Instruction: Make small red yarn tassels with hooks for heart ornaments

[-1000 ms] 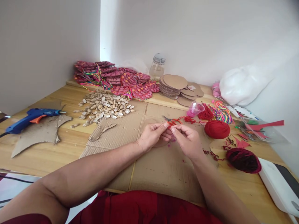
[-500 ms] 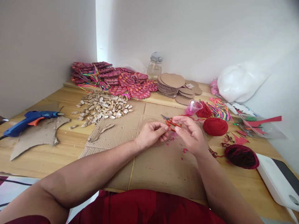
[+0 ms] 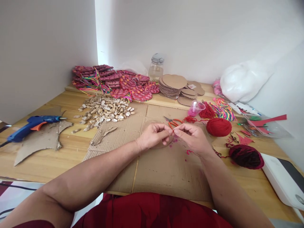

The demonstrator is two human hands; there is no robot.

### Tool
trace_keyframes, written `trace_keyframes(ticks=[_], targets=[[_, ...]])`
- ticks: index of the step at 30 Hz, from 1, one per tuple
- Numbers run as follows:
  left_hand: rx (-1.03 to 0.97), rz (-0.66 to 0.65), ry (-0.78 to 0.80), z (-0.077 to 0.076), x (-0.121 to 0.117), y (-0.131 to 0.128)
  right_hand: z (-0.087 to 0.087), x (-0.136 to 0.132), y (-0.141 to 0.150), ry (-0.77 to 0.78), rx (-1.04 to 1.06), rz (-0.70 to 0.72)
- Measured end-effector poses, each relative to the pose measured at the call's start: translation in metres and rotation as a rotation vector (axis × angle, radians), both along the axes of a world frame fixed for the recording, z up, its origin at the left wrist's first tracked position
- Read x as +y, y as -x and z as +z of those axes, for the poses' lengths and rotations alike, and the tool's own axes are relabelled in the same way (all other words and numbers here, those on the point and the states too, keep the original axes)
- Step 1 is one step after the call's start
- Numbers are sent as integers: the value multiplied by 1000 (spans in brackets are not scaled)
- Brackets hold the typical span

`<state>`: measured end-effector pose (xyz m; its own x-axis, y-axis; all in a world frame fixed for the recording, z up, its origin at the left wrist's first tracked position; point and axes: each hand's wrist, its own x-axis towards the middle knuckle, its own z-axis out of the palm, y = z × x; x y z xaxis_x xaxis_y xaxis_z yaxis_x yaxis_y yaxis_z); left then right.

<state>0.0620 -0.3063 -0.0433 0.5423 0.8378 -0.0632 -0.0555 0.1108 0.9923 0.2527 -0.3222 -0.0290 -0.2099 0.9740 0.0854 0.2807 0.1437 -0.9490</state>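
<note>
Over the cardboard sheet (image 3: 163, 177), my left hand (image 3: 156, 136) is closed, thumb and forefinger pinched on a tiny bit of red yarn (image 3: 173, 130). My right hand (image 3: 191, 137) meets it fingertip to fingertip, pinching the same bit; most of it is hidden by the fingers. Just beyond the fingertips lie scissors (image 3: 175, 122) with orange handles, blades pointing left. A ball of red yarn (image 3: 218, 127) sits right of my right hand, with a strand trailing left. Nearer me is a dark red yarn ball (image 3: 246, 156). Pink-red scraps (image 3: 189, 152) dot the cardboard.
Peanut shells (image 3: 106, 109) are heaped at left, near a blue glue gun (image 3: 33, 126). Behind stand decorated red pieces (image 3: 128, 84), a bottle (image 3: 156, 68) and stacked cardboard cutouts (image 3: 174, 83). A pink cup (image 3: 195, 109), a plastic bag (image 3: 244, 80) and a white device (image 3: 277, 180) are at right.
My right hand has moved left and down from beside the scissors, and its fingers have closed to a pinch against my left fingertips. The scissors now lie uncovered.
</note>
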Motion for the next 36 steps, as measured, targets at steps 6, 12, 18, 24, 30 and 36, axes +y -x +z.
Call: trace_keyframes(ticks=[6, 12, 18, 24, 30, 36], targets=[[-30, 57, 10, -2, 4, 1, 4, -1, -5, -71, -23, -11], [-46, 68, 52, -4, 7, 2, 3, -4, -5, -145, -130, 11], [-29, -4, 147, -6, 11, 4, 8, -9, -2, -306, -254, 13], [38, -29, 73, 0, 8, 4, 14, -10, 1, -403, -337, 2], [75, -10, 17, 1, 7, 5, 6, -7, -1, -300, -258, 6], [86, -51, -15, 1, 7, 6, 7, -6, -2, -306, -289, 3]])
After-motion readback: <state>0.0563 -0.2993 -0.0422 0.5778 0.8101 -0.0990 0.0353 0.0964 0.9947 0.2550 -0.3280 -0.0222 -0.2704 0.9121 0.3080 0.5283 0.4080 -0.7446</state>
